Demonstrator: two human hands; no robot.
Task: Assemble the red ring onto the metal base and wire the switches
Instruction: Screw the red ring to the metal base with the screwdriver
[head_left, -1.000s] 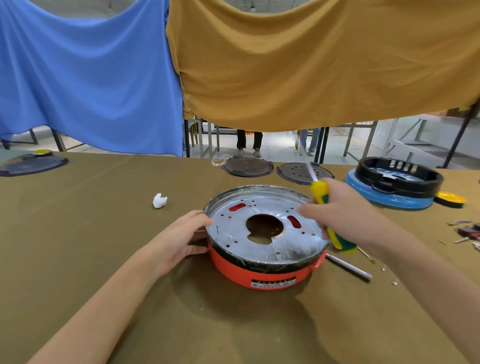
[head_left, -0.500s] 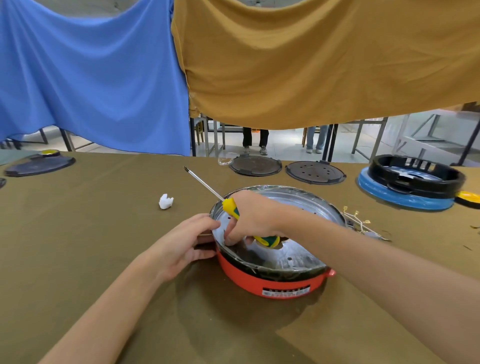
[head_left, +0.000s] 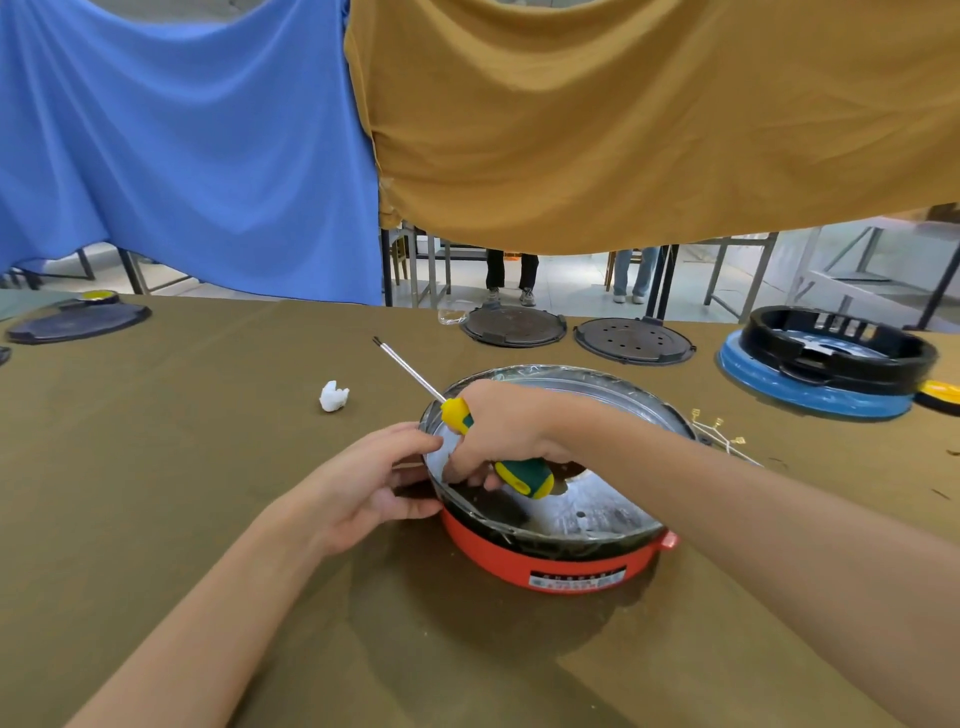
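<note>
The right hand (head_left: 498, 431) grips the screwdriver (head_left: 467, 423), shaft pointing away up-left, fingertips on the metal base (head_left: 597, 512); the left hand (head_left: 363, 480) clasps its near-left rim.

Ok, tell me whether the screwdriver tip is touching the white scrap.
Apart. The head view shows the screwdriver tip pointing up-left, with bare cloth between it and the white scrap.

A round red plastic ring (head_left: 550, 558) sits on the olive-brown cloth-covered table (head_left: 156, 467), with a shiny round metal base plate (head_left: 597, 512) seated in its top. The left hand (head_left: 363, 486) grips the ring's left rim. The right hand (head_left: 498, 431) reaches across the plate, fingertips down on it, clutching a yellow-and-green-handled screwdriver (head_left: 470, 431) (shaft pointing up and away, to the left).
</note>
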